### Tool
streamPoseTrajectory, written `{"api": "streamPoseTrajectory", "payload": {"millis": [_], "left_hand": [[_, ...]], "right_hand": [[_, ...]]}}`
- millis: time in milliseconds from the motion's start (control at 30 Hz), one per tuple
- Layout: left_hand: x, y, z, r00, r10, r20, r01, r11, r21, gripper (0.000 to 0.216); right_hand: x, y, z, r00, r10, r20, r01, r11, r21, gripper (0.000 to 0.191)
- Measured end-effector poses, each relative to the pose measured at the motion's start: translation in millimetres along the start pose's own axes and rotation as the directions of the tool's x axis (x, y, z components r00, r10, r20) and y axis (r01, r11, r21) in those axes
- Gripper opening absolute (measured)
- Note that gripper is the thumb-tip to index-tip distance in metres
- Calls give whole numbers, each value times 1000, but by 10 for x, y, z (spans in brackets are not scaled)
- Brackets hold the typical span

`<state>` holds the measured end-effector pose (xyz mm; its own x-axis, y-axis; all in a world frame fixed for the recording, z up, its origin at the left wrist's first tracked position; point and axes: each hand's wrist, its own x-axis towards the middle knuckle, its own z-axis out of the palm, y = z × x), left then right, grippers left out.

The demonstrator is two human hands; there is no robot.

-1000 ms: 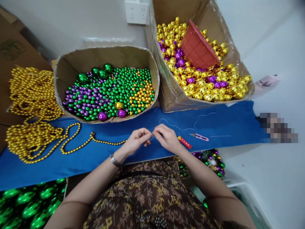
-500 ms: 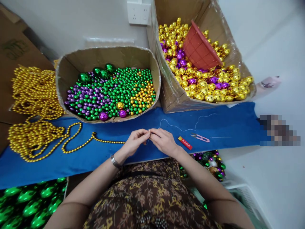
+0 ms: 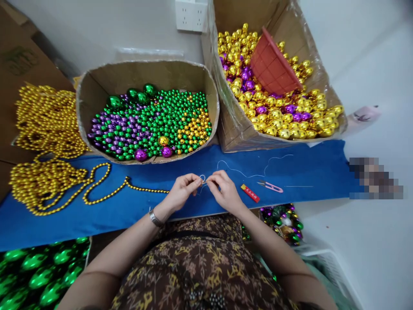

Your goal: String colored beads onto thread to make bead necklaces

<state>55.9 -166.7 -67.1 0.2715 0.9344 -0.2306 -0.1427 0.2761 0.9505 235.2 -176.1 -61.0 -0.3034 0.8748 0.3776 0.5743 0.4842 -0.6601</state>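
Note:
My left hand [image 3: 183, 192] pinches a white thread, and a small loop of it stands up between my fingertips. Close beside it, my right hand [image 3: 225, 192] is closed in a pinch on the same thread. The loose thread [image 3: 245, 175] runs in a wavy line across the blue cloth [image 3: 300, 165] to the right. A strand of gold beads [image 3: 146, 190] reaches to my left hand; its end there is hidden. To the right of my hands lie a red packet [image 3: 250, 193], pink thread snips [image 3: 271, 186] and a thin needle-like piece [image 3: 299, 186].
Behind the hands stands a cardboard box [image 3: 148, 69] of small green, purple and gold beads. A taller carton [image 3: 237, 137] holds gold and purple balls and a red basket [image 3: 274, 64]. Gold bead strands [image 3: 48, 185] are heaped at left. Large green balls [image 3: 41, 271] sit below.
My hands have moved slightly apart from fingertips touching. A small thread loop now shows between them. The things on the cloth stay in place.

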Motion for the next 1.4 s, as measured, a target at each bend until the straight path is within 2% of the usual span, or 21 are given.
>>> {"api": "streamPoseTrajectory", "payload": {"millis": [167, 333, 467, 600, 667, 800, 967, 1067, 1167, 1233, 1300, 1333, 1400], "left_hand": [[-16, -32, -33, 997, 10, 73, -18, 993, 119, 35], [-21, -41, -34, 988, -84, 133, 79, 996, 38, 36], [-22, -57, -26, 991, -90, 101, 89, 996, 7, 35], [-24, -78, -4, 999, 1, -42, 3, 996, 84, 33], [-30, -80, 9, 995, 65, -80, -53, 988, 147, 31], [-55, -65, 18, 984, 161, -71, -139, 959, 246, 27], [-91, -40, 16, 963, 271, -7, -249, 897, 366, 21], [-102, -31, 47, 938, 345, -11, -305, 845, 440, 18], [-97, -37, 93, 927, 370, -66, -301, 835, 460, 16], [-84, -59, 112, 934, 345, -97, -271, 857, 439, 18], [-66, -94, 114, 957, 267, -111, -211, 908, 361, 23], [-57, -113, 110, 969, 220, -111, -175, 933, 314, 25], [-42, -143, 98, 983, 155, -96, -125, 956, 264, 30]], "right_hand": [[67, 14, -3, 999, 29, 18, -30, 999, 40, 12], [92, 46, 75, 999, -27, 21, 26, 999, 47, 13], [78, 19, 90, 1000, -21, -4, 21, 1000, 10, 15], [20, -57, 64, 991, -16, -130, 2, 994, -107, 22], [-15, -93, 73, 990, -67, -124, 42, 980, -194, 20], [-51, -124, 129, 991, -73, -112, 35, 949, -314, 18], [-30, -128, 130, 994, -20, -111, -13, 958, -285, 17], [-27, -142, 137, 990, -77, -120, 26, 926, -378, 16], [-45, -156, 206, 981, -120, -153, 38, 891, -452, 16], [-47, -152, 265, 979, -36, -199, -36, 937, -346, 16], [-23, -124, 298, 965, 155, -213, -164, 986, -26, 16], [2, -102, 297, 946, 265, -188, -230, 955, 189, 17], [71, -50, 249, 905, 414, -92, -307, 790, 531, 21]]}}
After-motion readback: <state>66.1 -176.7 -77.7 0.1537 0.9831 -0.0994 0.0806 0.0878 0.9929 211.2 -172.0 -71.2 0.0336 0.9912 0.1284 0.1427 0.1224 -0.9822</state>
